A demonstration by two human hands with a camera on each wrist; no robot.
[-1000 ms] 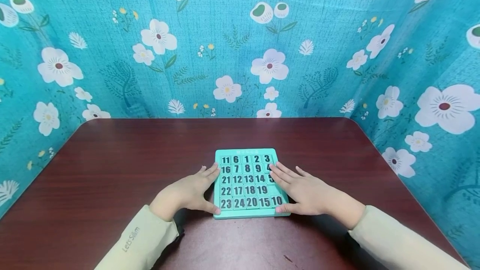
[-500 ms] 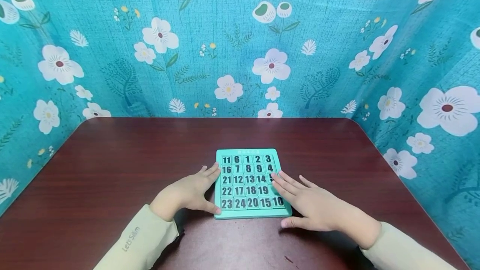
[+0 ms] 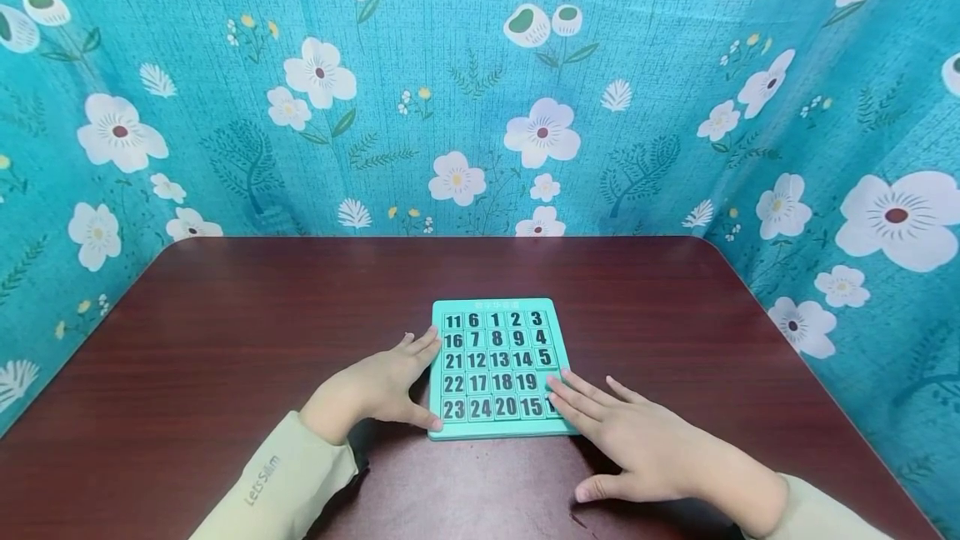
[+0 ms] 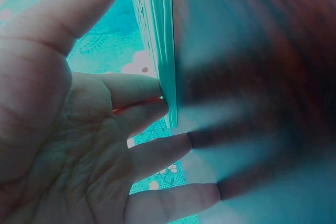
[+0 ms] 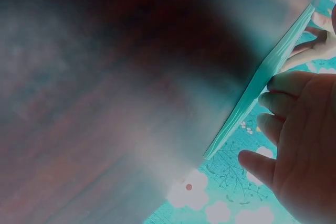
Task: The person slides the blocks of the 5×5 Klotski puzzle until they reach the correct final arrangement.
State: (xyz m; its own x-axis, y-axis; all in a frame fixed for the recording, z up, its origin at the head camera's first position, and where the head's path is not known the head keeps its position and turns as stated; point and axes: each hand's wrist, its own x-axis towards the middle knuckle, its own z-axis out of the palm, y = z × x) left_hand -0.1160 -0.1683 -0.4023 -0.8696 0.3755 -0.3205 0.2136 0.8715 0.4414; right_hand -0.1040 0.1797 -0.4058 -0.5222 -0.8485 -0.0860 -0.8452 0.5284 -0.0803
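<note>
A mint-green number slide puzzle (image 3: 495, 432) lies flat on the table, its black-numbered tiles in a square frame. My left hand (image 3: 378, 386) rests along its left side, fingertips on the edge and thumb at the near left corner. In the left wrist view, the left hand's fingers (image 4: 157, 150) are spread and fairly straight beside the puzzle's edge (image 4: 167, 40). My right hand (image 3: 645, 440) lies over the near right part, its fingertips touching the tiles and partly covering tile 10. The right thumb stands apart, off the puzzle. Tile 5 (image 3: 545, 358) shows fully, above a gap.
The dark red-brown wooden table (image 3: 300, 290) spreads around the puzzle. A turquoise floral curtain (image 3: 390, 107) hangs behind and along both sides. Light sleeves (image 3: 270, 482) cover both forearms.
My right hand has slid toward the near edge, from beside tile 4 down past tile 5 to tile 10. Its thumb has left the puzzle. My left hand stays put.
</note>
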